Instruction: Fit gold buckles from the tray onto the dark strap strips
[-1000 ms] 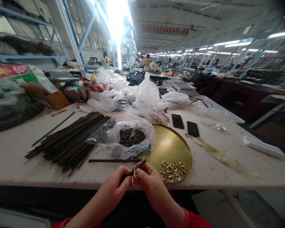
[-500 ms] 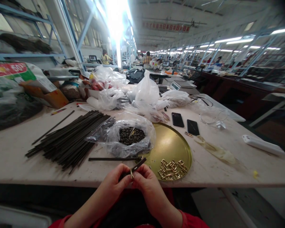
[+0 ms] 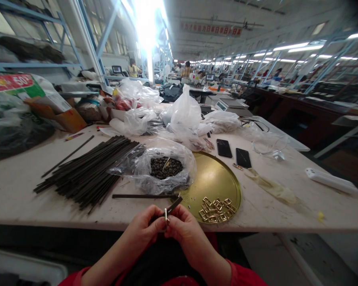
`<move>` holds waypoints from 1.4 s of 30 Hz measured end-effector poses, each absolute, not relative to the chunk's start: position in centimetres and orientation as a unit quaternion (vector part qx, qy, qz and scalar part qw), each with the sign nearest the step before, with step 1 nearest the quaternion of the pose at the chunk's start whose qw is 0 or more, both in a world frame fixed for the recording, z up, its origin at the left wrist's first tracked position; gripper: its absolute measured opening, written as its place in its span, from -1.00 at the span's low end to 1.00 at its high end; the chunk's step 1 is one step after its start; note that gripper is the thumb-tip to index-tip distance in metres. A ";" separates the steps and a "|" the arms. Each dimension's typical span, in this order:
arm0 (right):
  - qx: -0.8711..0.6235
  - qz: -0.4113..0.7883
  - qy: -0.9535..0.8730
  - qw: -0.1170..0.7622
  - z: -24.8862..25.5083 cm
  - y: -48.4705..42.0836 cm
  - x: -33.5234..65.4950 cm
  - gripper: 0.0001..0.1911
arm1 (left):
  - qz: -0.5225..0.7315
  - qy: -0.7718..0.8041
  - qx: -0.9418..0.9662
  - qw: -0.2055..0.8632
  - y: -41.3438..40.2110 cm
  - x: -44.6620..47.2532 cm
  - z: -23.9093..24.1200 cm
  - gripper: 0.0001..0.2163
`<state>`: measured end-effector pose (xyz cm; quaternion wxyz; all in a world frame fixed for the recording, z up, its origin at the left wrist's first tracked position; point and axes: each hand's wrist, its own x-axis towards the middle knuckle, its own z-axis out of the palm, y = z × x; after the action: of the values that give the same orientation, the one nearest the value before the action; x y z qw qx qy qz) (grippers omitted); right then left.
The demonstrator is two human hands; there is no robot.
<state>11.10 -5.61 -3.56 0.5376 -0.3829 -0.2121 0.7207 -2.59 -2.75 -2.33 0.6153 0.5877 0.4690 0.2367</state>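
Between my left grip (image 3: 147, 222), pinching the dark strap (image 3: 174, 204), and right grip (image 3: 183, 224), pinching the gold buckle (image 3: 166, 214), the two pieces meet; I judge it best to keep the strap flat and buckle square, easing rather than forcing, lest it twist.

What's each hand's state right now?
Left hand: closed, holding the dark strip.
Right hand: closed, apparently on the gold buckle; exact grip partly hidden.

Strip (image 3: 173, 205) and buckle (image 3: 166, 215) between grips (image 3: 183, 228)
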 end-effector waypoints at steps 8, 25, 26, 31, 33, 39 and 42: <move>-0.443 0.666 -0.272 0.535 -3.6 -5.8 11.0 -0.75 | 0.249 0.466 0.576 0.624 -3.1 -2.1 -3.1 -0.74; -0.494 0.464 -0.489 0.549 -5.2 -6.2 12.0 -0.92 | 0.260 0.519 0.616 0.532 -4.2 -1.5 -2.5 -0.84; -0.499 0.392 -0.547 0.546 -5.1 -6.3 12.2 -0.97 | 0.265 0.523 0.615 0.528 -4.2 -1.5 -2.4 -0.84; -0.406 0.287 -0.715 0.492 -3.7 -7.0 13.4 -0.77 | 0.278 0.517 0.601 0.543 -4.3 -2.0 -2.5 -0.83; -0.386 0.352 -0.699 0.489 -2.9 -7.0 13.8 -0.72 | 0.273 0.514 0.590 0.560 -4.3 -2.3 -2.6 -0.81; -0.358 0.574 -0.578 0.456 -2.7 -6.1 14.0 -0.79 | 0.242 0.505 0.566 0.605 -4.4 -2.5 -2.4 -0.80; -0.370 0.590 -0.546 0.465 -3.2 -5.9 13.8 -0.83 | 0.231 0.506 0.560 0.614 -4.5 -2.3 -2.1 -0.79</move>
<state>13.75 -5.92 -3.24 0.4654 -0.3704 -0.5462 0.5898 -2.30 -4.51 -2.10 0.6137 0.5604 0.5058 0.2313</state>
